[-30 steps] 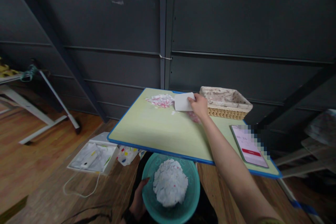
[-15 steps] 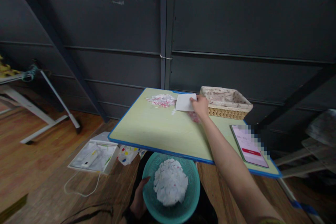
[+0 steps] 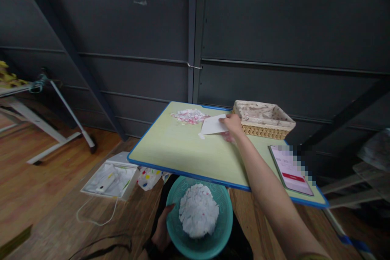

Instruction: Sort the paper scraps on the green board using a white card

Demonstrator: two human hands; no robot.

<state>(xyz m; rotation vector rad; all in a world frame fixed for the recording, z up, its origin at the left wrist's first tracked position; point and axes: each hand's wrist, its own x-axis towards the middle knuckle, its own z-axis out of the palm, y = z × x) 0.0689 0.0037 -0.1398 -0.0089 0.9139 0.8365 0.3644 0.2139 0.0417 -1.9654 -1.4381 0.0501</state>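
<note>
We hold a white card (image 3: 214, 125) in our right hand (image 3: 232, 123), closed on its right end with the thumb on top. The card slants over the far half of the worktop (image 3: 183, 154), nearer its far edge than its near one; we cannot tell whether its lower side touches the surface. Just left of it, towards the far left corner, lies a heap of white and pink scraps (image 3: 189, 115). A small white scrap (image 3: 201, 135) lies by the card's near left corner, and a pinkish patch (image 3: 228, 138), too blurred for us to name, shows beside our wrist. At the far right corner stands a cloth-lined basket (image 3: 265, 131), near our right hand; a phone (image 3: 291, 170) lies along the right edge.

Below the worktop's near edge, our left hand (image 3: 162, 229) grips the left rim of a green colander (image 3: 224, 221), which holds a mound of white paper bits (image 3: 199, 211).
</note>
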